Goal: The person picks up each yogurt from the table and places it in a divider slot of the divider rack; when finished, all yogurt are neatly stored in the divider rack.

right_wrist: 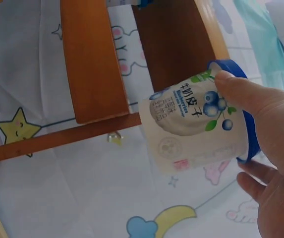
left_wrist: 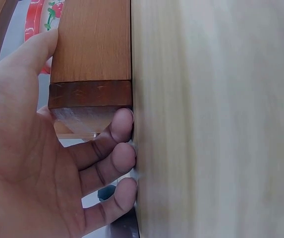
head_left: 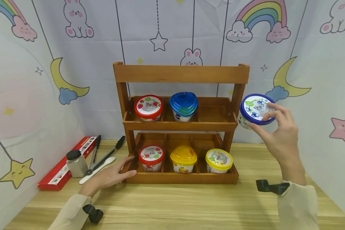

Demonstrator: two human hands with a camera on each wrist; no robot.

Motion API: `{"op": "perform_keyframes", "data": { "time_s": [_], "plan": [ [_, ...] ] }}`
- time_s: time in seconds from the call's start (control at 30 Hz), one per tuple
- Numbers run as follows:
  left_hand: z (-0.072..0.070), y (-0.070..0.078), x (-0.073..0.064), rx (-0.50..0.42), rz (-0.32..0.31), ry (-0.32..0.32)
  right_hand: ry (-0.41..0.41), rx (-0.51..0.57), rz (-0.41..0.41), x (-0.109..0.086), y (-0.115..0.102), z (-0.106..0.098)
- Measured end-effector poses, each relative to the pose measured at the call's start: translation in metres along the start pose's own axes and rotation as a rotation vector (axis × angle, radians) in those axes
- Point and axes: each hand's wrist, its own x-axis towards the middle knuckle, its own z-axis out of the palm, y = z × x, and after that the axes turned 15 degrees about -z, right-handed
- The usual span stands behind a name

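Observation:
A two-tier wooden rack (head_left: 181,126) stands on the table. At its lower left corner my left hand (head_left: 110,175) grips the wood, thumb along the front board, the other fingers around the end. In the left wrist view, that board (left_wrist: 92,44) lies between thumb and fingers. My right hand (head_left: 283,137) holds a blue-lidded blueberry yogurt cup (head_left: 256,108) by its lid, in the air just right of the upper tier. The right wrist view shows the cup's printed side (right_wrist: 196,124). A red-lidded cup (head_left: 149,107) and a blue domed-lid cup (head_left: 184,105) sit in the upper tier.
The lower tier holds a red-lidded cup (head_left: 151,156), a yellow domed-lid cup (head_left: 183,158) and a yellow-lidded cup (head_left: 219,159). Left of the rack lie a red box (head_left: 56,177), a black-capped jar (head_left: 76,164), tongs (head_left: 109,154) and a white spoon (head_left: 97,169).

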Motion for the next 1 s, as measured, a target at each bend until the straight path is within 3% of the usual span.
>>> {"op": "perform_keyframes", "data": {
  "time_s": [0.63, 1.0],
  "plan": [
    [0.002, 0.005, 0.003, -0.013, -0.007, -0.016, 0.045, -0.011, -0.060, 0.008, -0.003, 0.008],
    [-0.001, 0.003, -0.001, 0.005, 0.014, -0.001, 0.029, 0.051, -0.071, 0.012, -0.004, 0.030]
  ]
}}
